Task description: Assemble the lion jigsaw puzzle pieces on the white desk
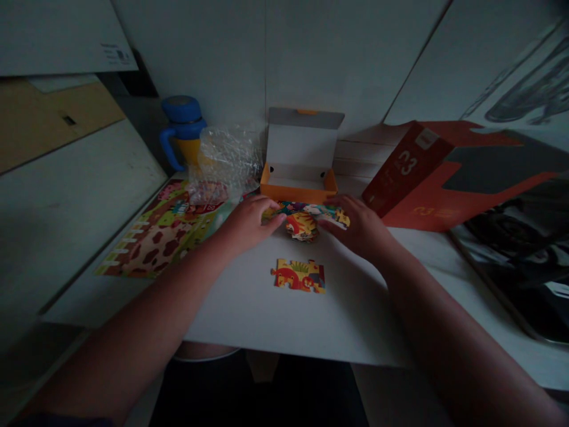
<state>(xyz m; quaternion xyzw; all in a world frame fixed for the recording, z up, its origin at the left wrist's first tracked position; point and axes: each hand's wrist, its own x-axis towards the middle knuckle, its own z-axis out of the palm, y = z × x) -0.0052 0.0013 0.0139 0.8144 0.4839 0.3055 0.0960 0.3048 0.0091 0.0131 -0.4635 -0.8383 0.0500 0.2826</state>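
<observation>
A small pile of colourful jigsaw pieces (pixel 303 222) lies on the white table (pixel 249 308), in front of an open orange box (pixel 299 178). My left hand (pixel 246 222) rests at the pile's left side, fingers curled and touching the pieces. At the pile's right side, my right hand (pixel 362 228) has its fingertips pinched on a piece. Nearer to me lies a joined patch of red and yellow jigsaw pieces (pixel 299 276), untouched by either hand.
A colourful picture sheet (pixel 160 234) lies at left, with a crumpled clear plastic bag (pixel 229 157) and a blue and yellow jug (pixel 182 133) behind it. A large red box (pixel 444 172) lies on its side at right. The table's front edge is close to my body.
</observation>
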